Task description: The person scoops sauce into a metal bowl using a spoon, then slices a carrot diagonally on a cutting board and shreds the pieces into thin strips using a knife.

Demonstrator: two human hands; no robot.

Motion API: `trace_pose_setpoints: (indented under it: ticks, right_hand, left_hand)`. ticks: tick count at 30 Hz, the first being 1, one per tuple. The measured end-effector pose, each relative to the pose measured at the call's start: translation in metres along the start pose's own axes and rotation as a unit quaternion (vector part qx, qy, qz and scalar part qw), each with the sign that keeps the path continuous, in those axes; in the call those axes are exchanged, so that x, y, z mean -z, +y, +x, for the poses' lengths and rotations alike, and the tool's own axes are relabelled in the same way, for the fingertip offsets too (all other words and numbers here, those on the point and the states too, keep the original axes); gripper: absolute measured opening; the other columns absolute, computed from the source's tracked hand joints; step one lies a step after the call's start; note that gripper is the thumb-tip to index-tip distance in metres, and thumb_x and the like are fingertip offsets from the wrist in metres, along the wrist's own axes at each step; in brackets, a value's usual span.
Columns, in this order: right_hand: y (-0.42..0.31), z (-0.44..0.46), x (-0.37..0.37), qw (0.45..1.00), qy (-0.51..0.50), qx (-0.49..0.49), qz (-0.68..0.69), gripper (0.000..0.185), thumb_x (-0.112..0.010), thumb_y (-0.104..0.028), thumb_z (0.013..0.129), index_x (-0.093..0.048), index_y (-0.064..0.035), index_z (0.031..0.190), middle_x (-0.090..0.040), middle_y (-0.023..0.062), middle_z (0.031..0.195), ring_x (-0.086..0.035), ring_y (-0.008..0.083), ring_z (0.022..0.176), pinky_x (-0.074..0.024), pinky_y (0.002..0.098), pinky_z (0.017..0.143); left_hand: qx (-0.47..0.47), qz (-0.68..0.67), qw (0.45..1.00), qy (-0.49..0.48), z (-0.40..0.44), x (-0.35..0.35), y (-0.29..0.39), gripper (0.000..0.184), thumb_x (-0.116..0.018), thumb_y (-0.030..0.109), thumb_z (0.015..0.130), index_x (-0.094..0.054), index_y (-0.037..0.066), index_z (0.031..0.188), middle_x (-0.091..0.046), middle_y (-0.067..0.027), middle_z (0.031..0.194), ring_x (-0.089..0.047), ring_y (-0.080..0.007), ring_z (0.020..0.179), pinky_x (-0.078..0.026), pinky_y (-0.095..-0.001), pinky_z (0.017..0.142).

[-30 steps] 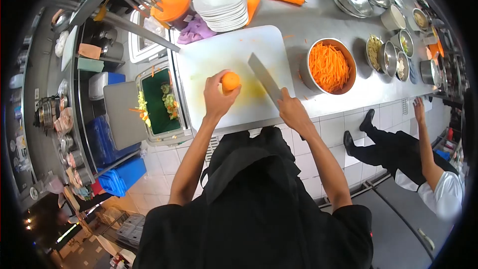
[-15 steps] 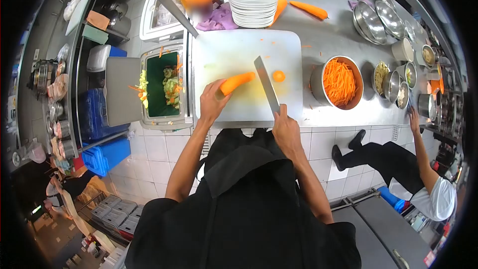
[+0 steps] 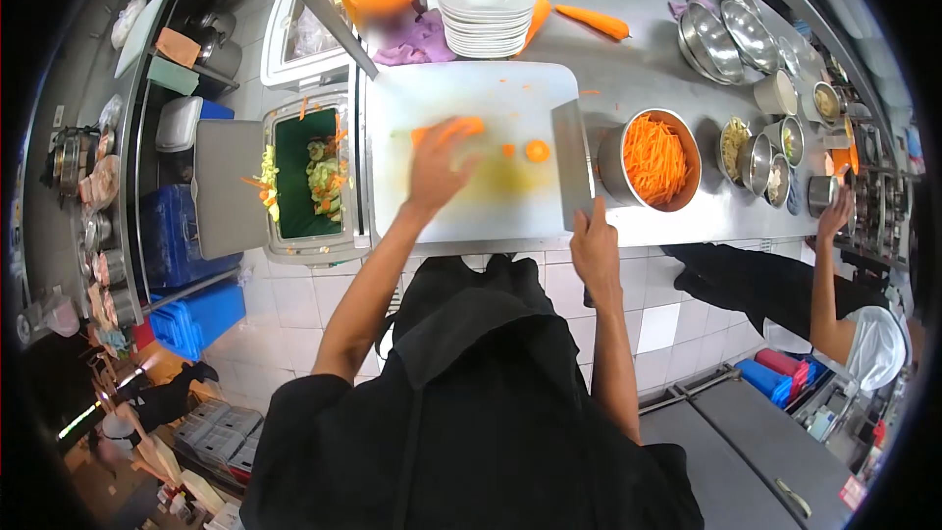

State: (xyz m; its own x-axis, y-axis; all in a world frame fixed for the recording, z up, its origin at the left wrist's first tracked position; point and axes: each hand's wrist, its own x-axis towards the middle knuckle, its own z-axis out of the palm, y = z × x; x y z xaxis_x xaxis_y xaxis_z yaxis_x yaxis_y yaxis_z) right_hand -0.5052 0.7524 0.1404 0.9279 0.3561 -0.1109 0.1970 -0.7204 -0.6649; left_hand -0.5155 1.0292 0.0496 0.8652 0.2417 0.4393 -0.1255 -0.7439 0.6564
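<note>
The knife (image 3: 571,165) is being gripped at its handle by the right hand (image 3: 596,240), with the fingers wrapped round; its broad blade is being held over the right edge of the white cutting board (image 3: 461,216), far end directed away from the body. The carrot (image 3: 473,125) is being partly covered by the left hand (image 3: 442,167), above the left half of the board; that hand is being blurred, so whether the carrot is being gripped or only touched cannot be told. A small carrot chunk (image 3: 507,150) and a round carrot slice (image 3: 537,151) are being borne by the board, between carrot and blade. Shredded carrot (image 3: 655,159) is being contained in a metal pot (image 3: 612,174), near the board's right side on the metal surface (image 3: 653,64). A whole carrot (image 3: 594,22) is being supported beyond the board, near stacked white plates (image 3: 486,25). Vegetable scraps (image 3: 326,182) are being held in a green-lined bin (image 3: 306,252) at left
</note>
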Motion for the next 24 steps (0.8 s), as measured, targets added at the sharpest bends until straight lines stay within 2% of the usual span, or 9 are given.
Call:
trace_pose_setpoints:
  ticks: [1,3,8,13,15,16,18,20,24]
  right_hand:
    - [0.002,0.003,0.003,0.999,0.003,-0.040,-0.004,0.021,-0.050,-0.009,0.096,-0.039,0.0024,0.110,-0.057,0.0321,0.068,-0.057,0.0536,0.067,-0.0404,0.0586,0.057]
    - [0.020,0.011,0.002,0.997,0.012,-0.067,-0.025,0.019,-0.050,-0.007,0.096,-0.039,0.0002,0.109,-0.057,0.0335,0.066,-0.058,0.0535,0.067,-0.0418,0.0598,0.056]
    - [0.047,0.020,-0.016,0.993,-0.006,-0.056,-0.100,0.017,-0.050,-0.010,0.097,-0.039,-0.0015,0.106,-0.059,0.0328,0.068,-0.059,0.0541,0.070,-0.0435,0.0598,0.056]
    - [0.047,0.018,-0.017,0.996,-0.010,-0.058,-0.069,0.019,-0.048,-0.008,0.097,-0.037,-0.0022,0.111,-0.062,0.0327,0.082,-0.059,0.0545,0.075,-0.0454,0.0606,0.061]
    - [0.046,0.017,-0.019,0.996,-0.003,-0.062,-0.062,0.019,-0.047,-0.008,0.097,-0.037,-0.0018,0.112,-0.063,0.0321,0.082,-0.059,0.0543,0.075,-0.0458,0.0603,0.062]
    - [0.046,0.016,-0.020,0.996,0.001,-0.061,-0.060,0.019,-0.047,-0.008,0.097,-0.036,-0.0015,0.112,-0.063,0.0315,0.082,-0.059,0.0540,0.076,-0.0461,0.0599,0.064]
    - [0.050,0.013,-0.028,0.996,0.014,-0.050,-0.066,0.020,-0.046,-0.006,0.096,-0.036,-0.0011,0.112,-0.062,0.0308,0.081,-0.060,0.0532,0.075,-0.0465,0.0596,0.064]
    - [0.051,0.016,-0.032,0.996,0.029,-0.032,-0.074,0.021,-0.046,-0.005,0.095,-0.036,-0.0006,0.112,-0.062,0.0300,0.079,-0.060,0.0524,0.074,-0.0469,0.0592,0.064]
    - [0.053,0.017,-0.033,0.995,0.024,-0.008,-0.100,0.027,-0.047,0.000,0.089,-0.036,0.0006,0.114,-0.061,0.0296,0.077,-0.060,0.0510,0.072,-0.0480,0.0577,0.063]
  left_hand:
    - [-0.024,-0.051,0.997,-0.043,0.004,-0.020,0.009,0.048,-0.078,0.025,0.078,-0.064,0.010,0.122,-0.056,-0.0115,0.133,-0.055,-0.0317,0.119,-0.045,-0.0423,0.101]
    - [-0.050,0.020,0.991,-0.124,0.014,-0.050,0.046,0.041,-0.070,0.025,0.086,-0.063,0.011,0.124,-0.058,-0.0103,0.131,-0.051,-0.0299,0.125,-0.042,-0.0407,0.105]
    - [-0.107,0.050,0.984,-0.134,-0.007,-0.098,0.027,0.033,-0.061,0.013,0.089,-0.063,0.009,0.122,-0.058,-0.0084,0.130,-0.050,-0.0281,0.127,-0.041,-0.0403,0.106]
    - [-0.085,0.014,0.993,-0.075,-0.064,-0.026,-0.033,0.034,-0.059,0.002,0.086,-0.064,0.006,0.120,-0.062,-0.0130,0.127,-0.055,-0.0311,0.123,-0.041,-0.0428,0.107]
    - [-0.069,0.094,0.992,-0.045,-0.072,0.040,-0.060,0.029,-0.053,0.002,0.091,-0.065,0.003,0.118,-0.065,-0.0165,0.120,-0.058,-0.0349,0.118,-0.043,-0.0446,0.106]
    - [-0.071,0.129,0.989,-0.021,-0.081,0.069,-0.091,0.031,-0.058,0.007,0.090,-0.063,0.003,0.120,-0.063,-0.0174,0.124,-0.056,-0.0352,0.120,-0.041,-0.0462,0.105]
    - [0.112,0.300,0.947,0.034,-0.065,0.121,-0.096,0.037,-0.064,0.014,0.089,-0.061,0.003,0.124,-0.061,-0.0177,0.128,-0.054,-0.0344,0.123,-0.040,-0.0453,0.104]
    - [0.086,0.334,0.935,0.086,-0.040,0.134,-0.088,0.044,-0.069,0.020,0.087,-0.059,0.003,0.126,-0.058,-0.0181,0.131,-0.053,-0.0347,0.123,-0.038,-0.0452,0.104]
    - [-0.048,0.214,0.972,-0.081,0.019,0.089,-0.040,0.056,-0.071,0.033,0.086,-0.054,0.013,0.136,-0.056,-0.0144,0.134,-0.049,-0.0312,0.127,-0.037,-0.0481,0.107]
